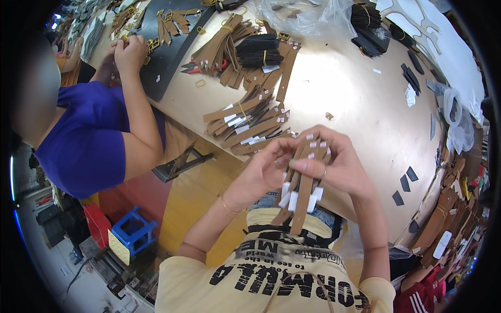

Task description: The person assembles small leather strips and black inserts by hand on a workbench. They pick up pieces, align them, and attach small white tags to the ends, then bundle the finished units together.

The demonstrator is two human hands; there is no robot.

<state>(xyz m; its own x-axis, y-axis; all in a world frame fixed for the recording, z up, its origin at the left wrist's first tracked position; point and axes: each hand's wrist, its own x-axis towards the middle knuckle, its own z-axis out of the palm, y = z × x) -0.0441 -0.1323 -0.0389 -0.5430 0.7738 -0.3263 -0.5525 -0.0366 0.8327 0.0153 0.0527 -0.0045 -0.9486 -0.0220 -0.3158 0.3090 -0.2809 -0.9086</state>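
Observation:
In front of my body, above the table's near edge, I hold a bundle of brown leather straps [305, 193] with small white stickers at the upper ends and white paper tabs lower down. My right hand [342, 161] grips the bundle, its thumb lying across the front strap. On the other side, my left hand [274, 164] has its fingers curled against the straps' edge, the fingertips partly hidden behind them. Just beyond my left hand lie more tagged brown straps [250, 125] in a loose, fanned pile, some tied with a yellow band.
Further back are a tied bundle of brown straps [224, 41], black strips [258, 50] and red-handled pliers [190, 68]. Clear plastic bags [308, 15] lie at the far edge. A co-worker in a purple shirt [94, 135] handles buckled straps at left. Dark scraps [404, 182] dot the right side.

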